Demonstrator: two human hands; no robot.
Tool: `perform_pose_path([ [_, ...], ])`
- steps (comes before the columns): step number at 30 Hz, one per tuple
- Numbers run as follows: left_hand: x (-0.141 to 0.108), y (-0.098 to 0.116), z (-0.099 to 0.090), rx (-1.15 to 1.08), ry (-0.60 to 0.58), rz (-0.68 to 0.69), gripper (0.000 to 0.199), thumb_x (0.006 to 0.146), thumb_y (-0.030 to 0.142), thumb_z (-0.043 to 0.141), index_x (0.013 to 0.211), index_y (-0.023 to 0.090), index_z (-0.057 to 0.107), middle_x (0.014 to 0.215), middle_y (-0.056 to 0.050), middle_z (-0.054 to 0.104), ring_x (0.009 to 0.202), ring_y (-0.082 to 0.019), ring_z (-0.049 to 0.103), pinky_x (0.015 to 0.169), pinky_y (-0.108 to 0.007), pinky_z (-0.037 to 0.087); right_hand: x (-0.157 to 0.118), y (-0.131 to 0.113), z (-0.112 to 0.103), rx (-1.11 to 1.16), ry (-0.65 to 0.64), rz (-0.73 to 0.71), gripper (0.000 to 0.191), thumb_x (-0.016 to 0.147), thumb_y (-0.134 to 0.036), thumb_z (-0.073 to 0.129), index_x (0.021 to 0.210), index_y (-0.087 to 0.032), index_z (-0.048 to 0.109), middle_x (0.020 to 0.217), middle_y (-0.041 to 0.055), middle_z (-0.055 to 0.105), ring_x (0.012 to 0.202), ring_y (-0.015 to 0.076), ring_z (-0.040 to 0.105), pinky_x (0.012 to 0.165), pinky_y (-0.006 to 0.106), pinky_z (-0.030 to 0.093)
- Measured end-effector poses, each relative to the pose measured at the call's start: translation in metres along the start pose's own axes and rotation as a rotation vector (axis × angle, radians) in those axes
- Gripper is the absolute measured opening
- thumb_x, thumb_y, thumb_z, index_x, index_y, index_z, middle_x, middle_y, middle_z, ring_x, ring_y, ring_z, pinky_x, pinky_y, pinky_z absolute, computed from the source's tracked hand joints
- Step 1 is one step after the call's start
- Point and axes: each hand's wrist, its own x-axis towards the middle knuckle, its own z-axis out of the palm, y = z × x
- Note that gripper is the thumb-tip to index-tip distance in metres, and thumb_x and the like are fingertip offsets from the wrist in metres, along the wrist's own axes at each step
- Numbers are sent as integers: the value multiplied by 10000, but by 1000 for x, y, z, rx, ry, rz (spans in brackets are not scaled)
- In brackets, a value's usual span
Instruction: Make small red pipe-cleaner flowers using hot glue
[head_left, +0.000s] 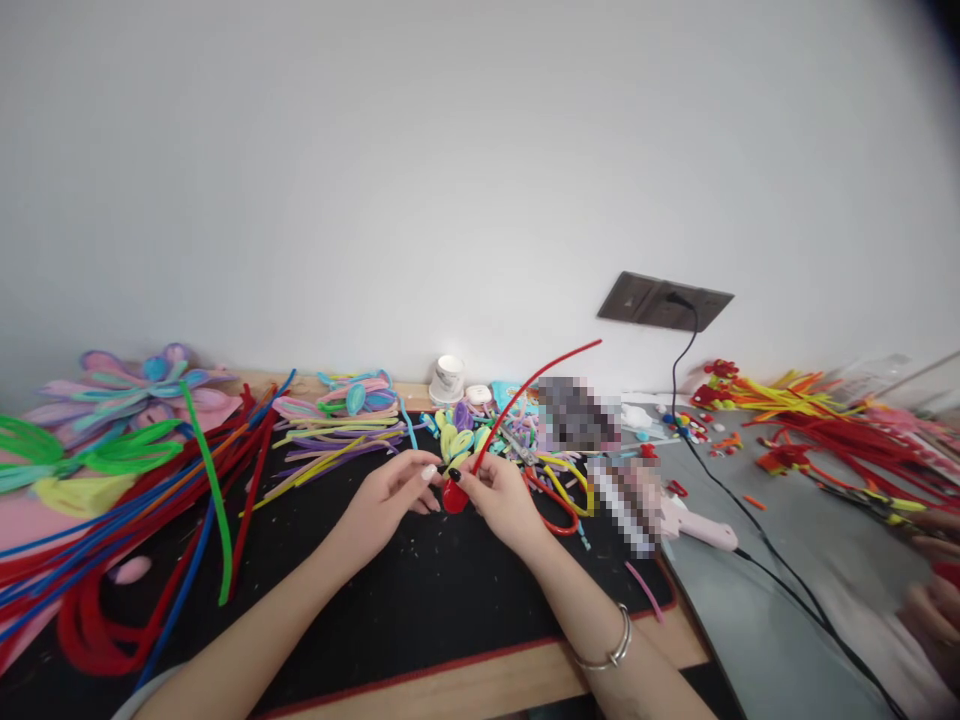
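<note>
My right hand [499,492] pinches a red pipe cleaner [525,387], whose long free end curves up and to the right. Below the fingertips hangs a small red coiled piece [454,497], between my two hands. My left hand [399,490] is just left of it, thumb and fingers pressed together; whether they grip part of the red piece is too small to tell. Both hands are above the black mat [450,600]. Behind them lies a pile of small yellow, green and purple pieces [459,430].
Bundles of pipe cleaners [217,500] and fluffy flowers [142,385] cover the left. A white cup [448,376] stands at the back. On the right lie a pink corded tool [701,525], its black cable [720,480] and red strands [847,455]. Another person's hand [930,610] is far right.
</note>
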Motion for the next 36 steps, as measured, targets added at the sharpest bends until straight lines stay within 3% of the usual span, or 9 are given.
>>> perform_pose_path([
  [5, 4, 0, -9, 148, 219, 65, 304, 781, 408, 614, 597, 175, 553, 553, 11, 602, 520, -121, 550, 571, -243, 435, 1, 1, -1, 10, 88, -2, 161, 742, -305, 606, 685, -177, 526, 493, -68, 449, 418, 77, 356, 420, 214, 262],
  [8, 3, -1, -10, 182, 211, 71, 367, 786, 402, 608, 518, 181, 491, 457, 34, 527, 451, -104, 480, 524, -233, 396, 1, 3, 0, 23, 133, -5, 154, 745, -305, 592, 700, -171, 529, 495, -66, 453, 415, 77, 352, 418, 215, 258],
  [10, 2, -1, -7, 153, 119, 49, 315, 791, 393, 600, 572, 177, 531, 489, 27, 557, 459, -107, 497, 514, -235, 409, 1, 5, 1, 30, 155, -13, 154, 748, -306, 589, 715, -166, 533, 495, -66, 454, 413, 76, 350, 414, 213, 254],
  [12, 0, -2, -1, 82, 1, 13, 186, 750, 351, 653, 764, 174, 598, 642, 0, 649, 551, -130, 582, 544, -246, 459, 0, 7, 3, 42, 159, -27, 163, 751, -314, 591, 722, -163, 537, 502, -64, 464, 416, 76, 361, 413, 211, 260],
  [14, -1, -4, 4, 19, -49, 10, 305, 670, 271, 731, 925, 179, 592, 794, -25, 694, 713, -166, 651, 644, -272, 510, -1, 9, 6, 58, 150, -42, 170, 757, -320, 594, 721, -163, 540, 505, -65, 468, 420, 75, 373, 414, 207, 272],
  [17, -3, -5, 9, 8, -14, 39, 335, 667, 231, 724, 964, 178, 577, 828, -36, 708, 816, -186, 670, 763, -309, 525, -3, 10, 10, 75, 129, -51, 169, 757, -312, 606, 717, -159, 547, 497, -68, 466, 416, 71, 382, 412, 200, 284],
  [25, -1, -2, 4, 49, 96, 66, 219, 723, 275, 650, 911, 163, 642, 896, -68, 740, 863, -215, 688, 833, -341, 533, 0, 10, 9, 239, 32, -71, 278, 823, -430, 562, 813, -153, 557, 518, -43, 553, 345, 54, 376, 336, 178, 290],
  [32, -2, 2, 4, 60, 71, 49, 248, 724, 286, 648, 936, 160, 670, 967, -77, 745, 907, -231, 687, 850, -344, 531, 2, 12, 9, 271, 9, -96, 250, 811, -397, 601, 816, -153, 544, 520, -38, 592, 317, 45, 394, 316, 163, 326],
  [36, -2, 0, 4, 8, 26, 28, 314, 686, 245, 694, 982, 156, 642, 907, -66, 751, 856, -214, 696, 832, -337, 536, 3, 14, 9, 306, 1, -67, 239, 778, -372, 637, 840, -162, 542, 490, -52, 581, 323, 70, 446, 324, 176, 381],
])
